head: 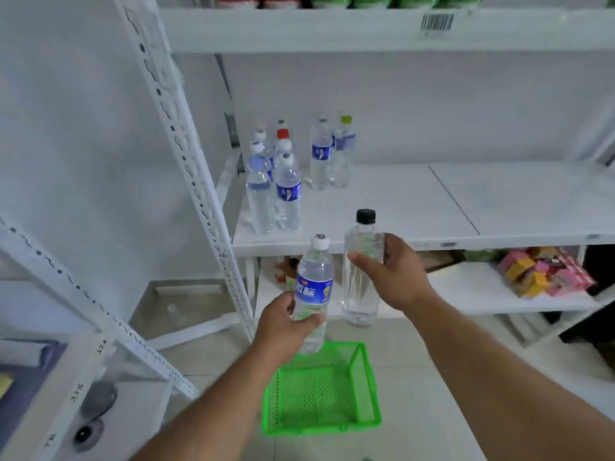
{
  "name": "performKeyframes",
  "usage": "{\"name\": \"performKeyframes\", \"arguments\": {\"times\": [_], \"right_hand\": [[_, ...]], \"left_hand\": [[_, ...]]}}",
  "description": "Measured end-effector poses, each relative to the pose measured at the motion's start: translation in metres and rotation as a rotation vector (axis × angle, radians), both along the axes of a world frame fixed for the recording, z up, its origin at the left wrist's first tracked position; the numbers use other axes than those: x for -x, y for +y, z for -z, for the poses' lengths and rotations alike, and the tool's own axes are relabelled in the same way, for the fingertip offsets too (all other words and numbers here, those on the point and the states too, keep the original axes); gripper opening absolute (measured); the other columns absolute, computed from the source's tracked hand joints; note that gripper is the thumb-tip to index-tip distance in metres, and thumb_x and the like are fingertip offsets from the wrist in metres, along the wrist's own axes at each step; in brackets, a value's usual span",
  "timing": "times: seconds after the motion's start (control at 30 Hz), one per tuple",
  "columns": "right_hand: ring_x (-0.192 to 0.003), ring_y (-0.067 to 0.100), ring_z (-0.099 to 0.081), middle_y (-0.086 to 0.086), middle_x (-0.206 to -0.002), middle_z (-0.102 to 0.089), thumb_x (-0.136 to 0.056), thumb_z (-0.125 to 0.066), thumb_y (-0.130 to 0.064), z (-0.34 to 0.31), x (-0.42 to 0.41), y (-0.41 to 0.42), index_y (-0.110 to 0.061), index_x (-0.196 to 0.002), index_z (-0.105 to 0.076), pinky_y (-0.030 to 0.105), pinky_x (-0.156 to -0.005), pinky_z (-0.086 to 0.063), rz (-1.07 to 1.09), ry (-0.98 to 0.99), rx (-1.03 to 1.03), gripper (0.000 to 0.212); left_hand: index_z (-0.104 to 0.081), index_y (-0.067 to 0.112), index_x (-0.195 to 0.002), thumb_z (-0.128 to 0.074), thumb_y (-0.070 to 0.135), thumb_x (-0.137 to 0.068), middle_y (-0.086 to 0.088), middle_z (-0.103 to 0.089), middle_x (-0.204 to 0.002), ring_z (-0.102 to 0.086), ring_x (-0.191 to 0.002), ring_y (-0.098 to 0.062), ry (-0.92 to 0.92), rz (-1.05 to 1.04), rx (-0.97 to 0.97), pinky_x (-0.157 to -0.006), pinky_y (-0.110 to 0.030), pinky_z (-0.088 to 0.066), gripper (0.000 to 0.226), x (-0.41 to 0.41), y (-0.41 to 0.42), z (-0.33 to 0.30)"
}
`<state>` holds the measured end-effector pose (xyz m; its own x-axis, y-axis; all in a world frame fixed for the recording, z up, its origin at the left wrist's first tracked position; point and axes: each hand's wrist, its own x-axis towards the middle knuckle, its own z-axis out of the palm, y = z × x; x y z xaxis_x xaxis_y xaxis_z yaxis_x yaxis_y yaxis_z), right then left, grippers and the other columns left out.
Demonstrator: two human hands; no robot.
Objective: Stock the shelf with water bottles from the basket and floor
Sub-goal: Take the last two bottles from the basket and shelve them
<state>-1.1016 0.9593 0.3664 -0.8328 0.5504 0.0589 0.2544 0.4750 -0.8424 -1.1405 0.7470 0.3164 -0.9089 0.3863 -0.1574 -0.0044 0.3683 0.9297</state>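
Two bare hands are in view, each holding one water bottle upright in front of the white middle shelf (382, 207). The left hand (283, 322) has its grip wrapped around the lower body of a white-capped bottle with a blue label (312, 294). The right hand (396, 269) has its grip closed around the upper body of a black-capped clear bottle (361, 271), which carries no coloured label. Both bottles are just below and in front of the shelf's front edge, well apart from its surface.

On the shelf, a cluster of standing bottles (276, 181) occupies the left rear part; six or seven can be counted there, one with a red cap, though overlap prevents a firm count. Just to the right of it stand two more bottles (329, 154), one with a yellow-green cap. The right part of the shelf is bare.

One green mesh basket (319, 390) sits on the pale tiled floor (432, 410) below the hands; no bottles are seen inside. The lower shelf holds pink and yellow packets (545, 274) at its right. Walls and racking are white.
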Motion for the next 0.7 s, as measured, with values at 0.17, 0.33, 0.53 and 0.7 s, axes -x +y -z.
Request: {"name": "performKeyframes", "arguments": {"times": [0.17,0.33,0.53,0.7], "right_hand": [[-0.089,0.009,-0.069,-0.012,-0.096,-0.072,-0.072,-0.073,-0.060,-0.034,-0.008,0.003,-0.027,-0.110,-0.064,0.035,-0.083,-0.056,0.003,0.079,0.019,0.051],[-0.091,0.007,-0.067,-0.012,-0.100,-0.071,-0.080,-0.076,-0.051,-0.056,-0.009,0.022,-0.027,-0.114,-0.062,0.031,-0.079,-0.054,-0.041,0.120,0.019,0.044],[-0.091,-0.003,-0.063,-0.018,-0.101,-0.068,-0.081,-0.077,-0.047,-0.072,-0.004,0.062,-0.029,-0.116,-0.060,0.020,-0.075,-0.047,-0.099,0.171,0.042,0.043],[-0.096,0.005,-0.065,-0.014,-0.107,-0.070,-0.080,-0.078,-0.047,-0.080,0.011,0.102,-0.025,-0.123,-0.060,0.028,-0.084,-0.052,-0.131,0.180,0.081,0.052]], "left_hand": [[-0.064,0.023,-0.100,-0.080,0.013,-0.078,0.019,-0.065,-0.086,-0.057,-0.068,0.021,0.048,-0.009,-0.052,-0.060,0.003,-0.039,0.029,-0.005,0.008,-0.036],[-0.063,0.023,-0.102,-0.080,0.014,-0.079,0.018,-0.065,-0.086,-0.057,-0.068,0.022,0.091,-0.025,-0.063,-0.059,0.003,-0.040,0.030,-0.007,0.032,-0.054],[-0.068,0.017,-0.101,-0.082,0.012,-0.076,0.012,-0.071,-0.087,-0.063,-0.067,0.014,0.090,-0.101,-0.079,-0.056,0.000,-0.043,0.030,-0.007,0.080,-0.069],[-0.068,0.024,-0.099,-0.085,0.019,-0.072,0.014,-0.073,-0.089,-0.066,-0.075,0.009,0.064,-0.183,-0.081,-0.063,-0.006,-0.046,0.032,-0.005,0.119,-0.076]]}}
